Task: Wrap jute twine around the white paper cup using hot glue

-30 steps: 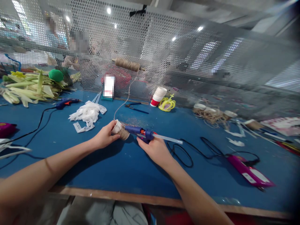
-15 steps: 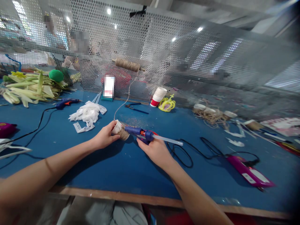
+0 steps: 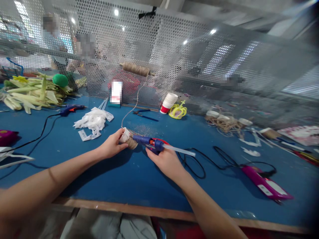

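Note:
My left hand is closed round a small paper cup, tilted on its side and partly wound with brown twine. From the cup a strand of twine runs up to a twine spool on a stick at the mesh panel. My right hand grips a blue hot glue gun, its nozzle at the wound side of the cup. A clear glue stick juts from the gun's rear. The exact spot where the nozzle meets the twine is too small to make out.
Pliers, stacked paper cups and a yellow crown-shaped piece lie beyond my hands. White scraps, another glue gun and corn husks are left. A purple power strip and black cable lie right.
Hardly anything differs. Both hands keep their hold on the cup and glue gun in nearly the same place; a person behind the mesh has shifted slightly.

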`<state>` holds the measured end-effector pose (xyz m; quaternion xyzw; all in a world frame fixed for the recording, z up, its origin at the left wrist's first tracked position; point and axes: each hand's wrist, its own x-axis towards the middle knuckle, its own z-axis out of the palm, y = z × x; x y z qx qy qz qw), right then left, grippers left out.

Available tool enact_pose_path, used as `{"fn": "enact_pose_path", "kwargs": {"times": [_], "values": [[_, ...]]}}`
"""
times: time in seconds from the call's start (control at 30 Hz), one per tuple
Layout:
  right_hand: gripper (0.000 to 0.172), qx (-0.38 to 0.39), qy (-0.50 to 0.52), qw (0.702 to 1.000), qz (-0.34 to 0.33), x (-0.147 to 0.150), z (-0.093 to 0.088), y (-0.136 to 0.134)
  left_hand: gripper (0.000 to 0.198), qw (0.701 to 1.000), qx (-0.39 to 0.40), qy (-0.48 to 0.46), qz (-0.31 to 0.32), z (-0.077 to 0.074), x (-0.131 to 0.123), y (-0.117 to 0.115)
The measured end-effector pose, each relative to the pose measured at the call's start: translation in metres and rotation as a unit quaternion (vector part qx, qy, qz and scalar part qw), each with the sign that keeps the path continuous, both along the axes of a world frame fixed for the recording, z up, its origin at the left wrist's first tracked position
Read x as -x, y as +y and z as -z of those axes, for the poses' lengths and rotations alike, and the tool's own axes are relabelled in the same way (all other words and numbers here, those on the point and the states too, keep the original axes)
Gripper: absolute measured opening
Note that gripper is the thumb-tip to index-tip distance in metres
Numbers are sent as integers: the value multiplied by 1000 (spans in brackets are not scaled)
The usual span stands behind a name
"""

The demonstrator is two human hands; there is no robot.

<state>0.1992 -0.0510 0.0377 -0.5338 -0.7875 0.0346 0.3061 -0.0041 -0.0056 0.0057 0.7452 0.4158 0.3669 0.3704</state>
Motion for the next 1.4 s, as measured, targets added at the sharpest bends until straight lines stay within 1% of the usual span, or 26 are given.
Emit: {"fn": "enact_pose_path", "kwargs": {"times": [0.2, 0.6, 0.7, 0.83, 1.0, 1.1, 1.27, 1.4], "values": [[14, 7, 7, 1000, 0, 1, -2, -1, 37, 1000, -5, 7, -1, 0, 0, 0], [16, 27, 11, 1000, 4, 3, -2, -5, 40, 1000, -4, 23, -14, -1, 1, 0], [17, 18, 10, 1000, 5, 3, -2, -4, 39, 1000, -10, 23, -11, -2, 0, 0], [17, -8, -19, 1000, 14, 2, -2, -2, 40, 1000, -16, 9, -9, -1, 0, -1], [17, -8, -18, 1000, 11, 2, -1, -2, 41, 1000, -9, 8, -17, 0, 0, 0], [17, -6, -23, 1000, 12, 4, -1, -3, 42, 1000, -7, 13, -21, 0, 0, 0], [15, 15, -64, 998, 11, 5, -2, -5, 41, 999, -3, 16, -30, -2, 0, -1], [15, 29, -55, 998, -6, 4, -1, -6, 40, 999, -9, 29, -23, -2, 0, -1]]}}
